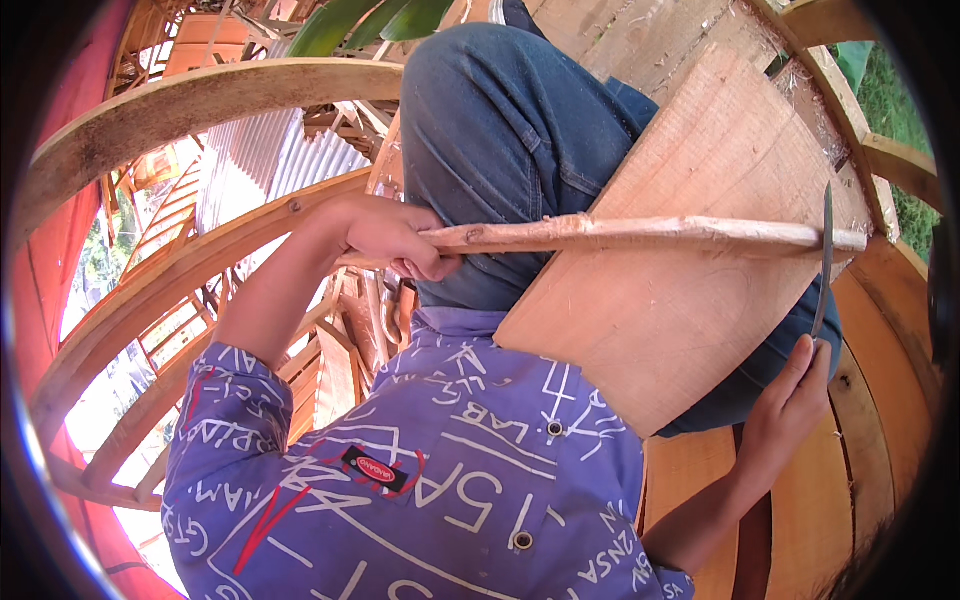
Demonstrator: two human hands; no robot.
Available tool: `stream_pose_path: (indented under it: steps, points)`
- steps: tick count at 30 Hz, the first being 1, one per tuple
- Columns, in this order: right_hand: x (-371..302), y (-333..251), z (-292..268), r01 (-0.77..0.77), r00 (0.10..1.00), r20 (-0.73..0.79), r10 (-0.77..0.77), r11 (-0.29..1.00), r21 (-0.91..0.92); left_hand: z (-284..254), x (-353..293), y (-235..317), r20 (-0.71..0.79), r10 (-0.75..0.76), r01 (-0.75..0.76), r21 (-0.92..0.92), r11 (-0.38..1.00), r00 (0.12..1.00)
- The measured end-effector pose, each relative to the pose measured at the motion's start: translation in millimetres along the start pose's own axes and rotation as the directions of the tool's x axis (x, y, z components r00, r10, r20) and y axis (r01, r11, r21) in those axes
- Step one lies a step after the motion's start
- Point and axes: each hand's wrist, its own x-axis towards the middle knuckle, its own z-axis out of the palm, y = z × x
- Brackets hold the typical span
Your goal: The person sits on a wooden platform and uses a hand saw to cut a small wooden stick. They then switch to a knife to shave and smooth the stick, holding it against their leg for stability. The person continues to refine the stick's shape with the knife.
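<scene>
My left hand [393, 240] is closed round the left end of a long, peeled wooden stick [640, 233]. The stick runs across my lap to the right, over a wide, flat wooden board [670, 310] that rests slantwise on my legs. In my right hand [795, 390], at the right, is a knife [826, 262] with a long, thin, dark blade pointing away from me. Its blade crosses the stick near the far right end and appears to touch it. The knife's handle is hidden inside my fingers.
Curved wooden ribs [200, 105] arch along the left, with a corrugated metal sheet [275, 165] and scrap wood beyond. Orange-brown planks [800, 500] lie at the lower right. Small shavings are scattered on the planks [690, 30] at the top. Red fabric [55, 290] hangs at the left edge.
</scene>
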Motion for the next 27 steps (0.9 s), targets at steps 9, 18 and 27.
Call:
stream_pose_path:
  steps: [9, 18, 27]
  points:
    - [15.9, 15.9, 3.1, -0.091, 0.986, -0.143, 0.087, 0.996, -0.016, -4.7, 1.4, -3.1, 0.069, 0.013, -0.014, 0.018, 1.000, 0.998]
    - [0.2, 9.2, -5.0, -0.098, 0.981, -0.149, 0.120, 0.984, 0.148, 1.5, 1.1, -0.2, -0.038, 0.027, -0.026, 0.038, 0.999, 0.999]
    - [5.3, -2.6, 13.1, 0.184, 0.982, -0.039, -0.184, 0.983, -0.008, 16.4, -2.9, 6.5, -0.183, 0.116, -0.057, 0.303, 0.951, 0.976]
